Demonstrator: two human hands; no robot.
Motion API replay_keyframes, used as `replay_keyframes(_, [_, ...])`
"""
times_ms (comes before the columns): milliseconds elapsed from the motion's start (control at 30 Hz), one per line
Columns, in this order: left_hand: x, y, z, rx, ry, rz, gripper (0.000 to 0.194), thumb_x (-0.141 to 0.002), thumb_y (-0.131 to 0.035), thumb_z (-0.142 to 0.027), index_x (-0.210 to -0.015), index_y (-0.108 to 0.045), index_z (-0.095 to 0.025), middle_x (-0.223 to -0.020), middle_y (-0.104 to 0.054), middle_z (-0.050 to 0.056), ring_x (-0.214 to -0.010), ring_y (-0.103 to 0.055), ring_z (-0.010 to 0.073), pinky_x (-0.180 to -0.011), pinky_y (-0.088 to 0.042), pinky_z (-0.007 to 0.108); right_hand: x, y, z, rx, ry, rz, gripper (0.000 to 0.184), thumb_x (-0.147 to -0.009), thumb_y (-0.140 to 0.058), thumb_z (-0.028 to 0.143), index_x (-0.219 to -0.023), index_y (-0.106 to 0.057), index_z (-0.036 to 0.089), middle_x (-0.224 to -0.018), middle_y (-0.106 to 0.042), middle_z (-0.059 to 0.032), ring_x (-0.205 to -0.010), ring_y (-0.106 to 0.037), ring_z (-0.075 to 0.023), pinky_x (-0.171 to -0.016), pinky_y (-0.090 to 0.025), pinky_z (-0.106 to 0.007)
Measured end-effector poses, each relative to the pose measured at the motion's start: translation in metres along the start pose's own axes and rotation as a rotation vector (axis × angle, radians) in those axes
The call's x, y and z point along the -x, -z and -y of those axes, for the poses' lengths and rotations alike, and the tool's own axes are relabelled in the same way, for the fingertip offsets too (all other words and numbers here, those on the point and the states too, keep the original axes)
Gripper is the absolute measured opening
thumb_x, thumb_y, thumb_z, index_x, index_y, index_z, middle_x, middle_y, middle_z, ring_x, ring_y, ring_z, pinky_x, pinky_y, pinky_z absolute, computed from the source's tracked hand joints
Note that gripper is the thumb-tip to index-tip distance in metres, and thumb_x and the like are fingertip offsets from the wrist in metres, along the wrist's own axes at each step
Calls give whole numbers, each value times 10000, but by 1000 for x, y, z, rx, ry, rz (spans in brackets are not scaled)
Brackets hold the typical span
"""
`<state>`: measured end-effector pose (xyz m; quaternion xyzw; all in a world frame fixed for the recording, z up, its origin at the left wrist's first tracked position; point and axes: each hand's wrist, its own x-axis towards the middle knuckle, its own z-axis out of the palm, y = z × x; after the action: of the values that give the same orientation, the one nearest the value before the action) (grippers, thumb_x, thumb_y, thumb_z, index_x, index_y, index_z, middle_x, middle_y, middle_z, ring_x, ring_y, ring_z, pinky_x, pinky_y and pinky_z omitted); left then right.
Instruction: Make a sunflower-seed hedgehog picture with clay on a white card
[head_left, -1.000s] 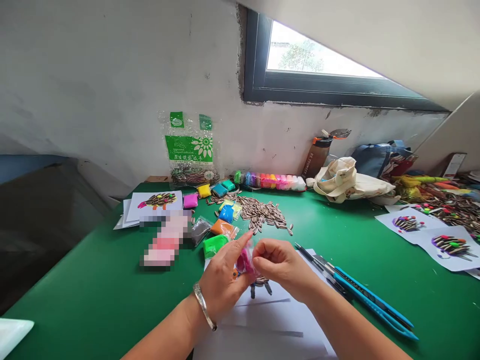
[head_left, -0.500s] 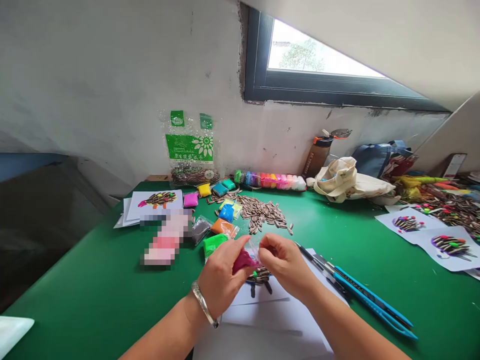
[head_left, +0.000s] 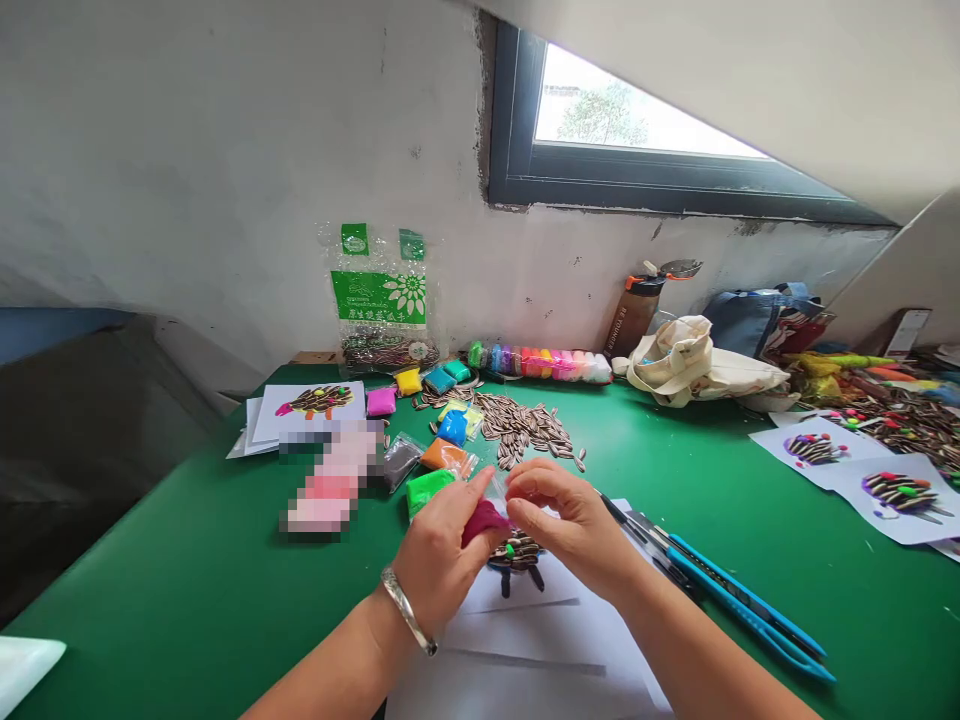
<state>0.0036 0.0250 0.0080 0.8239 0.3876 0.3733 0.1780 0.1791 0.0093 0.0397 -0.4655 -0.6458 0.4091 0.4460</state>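
Observation:
My left hand (head_left: 450, 535) is wrapped round a small clear packet of magenta modelling clay (head_left: 486, 520), over the papers. The fingertips of my right hand (head_left: 562, 515) are curled at the packet's clear plastic edge; what lies between them is partly hidden. Below the hands, a picture covered with striped sunflower seeds (head_left: 519, 552) and a green clay dot lies on white paper (head_left: 525, 635). Its upper part is behind my hands. Close by on the left is a green clay packet (head_left: 429, 492).
Orange (head_left: 444, 455), blue (head_left: 452, 427) and dark clay packets (head_left: 403, 460) lie beyond. Loose sunflower seeds (head_left: 525, 430) are heaped behind. Blue tweezers (head_left: 750, 605) and pens lie at right. Finished seed pictures (head_left: 319, 402) sit at left, others (head_left: 904, 492) at far right.
My right hand has shifted slightly left, its fingers less tightly bunched at the packet. My left hand keeps its hold, and more of the seed picture shows below.

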Motion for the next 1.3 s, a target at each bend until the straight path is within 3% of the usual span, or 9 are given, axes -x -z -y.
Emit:
replay_keyframes(133, [-1,-1,1,-10,-35,-17,463,-870,-581,-251,-1317,-474,-193,-984,-669,72,-894,-619,214,-800,-520,353,1,-5,-6,-87,-104,15,112,-796,-610,252,-709,-609,182,-844,-581,-24,-756,-543,-138,-652,-443,-253])
replay_keyframes(267, [-1,0,-1,30,-33,6,455,-884,-569,-263,-1324,-469,-205,-971,-665,62,-863,-618,198,-773,-522,329,3,-6,-8,-251,-61,-15,152,-765,-656,245,-634,-623,176,-886,-568,-35,-832,-557,-153,-713,-460,-265])
replay_keyframes(367, [-1,1,-3,47,-8,13,447,-881,-577,-275,-1310,-484,-188,-951,-665,59,-847,-616,195,-762,-523,322,3,-3,-6,-269,-50,7,97,-772,-650,236,-693,-691,198,-952,-571,-49,-916,-560,-177,-751,-465,-278])
replay_keyframes(500, [-1,2,-3,5,-6,-3,442,-878,-576,-282,-1300,-500,-175,-932,-670,63,-846,-621,203,-761,-527,327,0,1,-9,-201,-23,8,161,-804,-592,197,-843,-740,246,-1014,-592,-52,-948,-563,-183,-787,-459,-295])
replay_keyframes(633, [-2,1,-1,-74,-67,-20,425,-902,-536,-285,-1316,-486,-203,-922,-678,58,-844,-631,201,-765,-532,325,-2,2,-12,-191,-47,55,143,-813,-601,232,-833,-742,221,-910,-624,-49,-851,-583,-168,-750,-466,-295])
replay_keyframes(867, [0,-3,3,-175,-173,-35,399,-914,-498,-242,-1307,-482,-173,-960,-677,83,-880,-634,217,-790,-538,353,-1,0,-9,16,-82,158,151,-815,-619,266,-882,-741,207,-874,-631,-41,-783,-577,-153,-681,-448,-262])
replay_keyframes(1100, [1,-6,7,-215,-186,38,403,-863,-469,-112,-1264,-510,-129,-953,-671,94,-872,-630,224,-788,-546,373,0,-8,-10,174,-80,152,129,-783,-599,168,-745,-713,214,-811,-590,-20,-754,-552,-135,-630,-418,-225])
replay_keyframes(1300, [1,-5,7,-231,-186,45,404,-849,-465,-99,-1248,-524,-105,-961,-671,106,-883,-629,229,-798,-546,375,2,-10,-12,294,-93,127,103,-767,-582,157,-724,-662,206,-788,-564,-13,-756,-528,-139,-614,-395,-225])
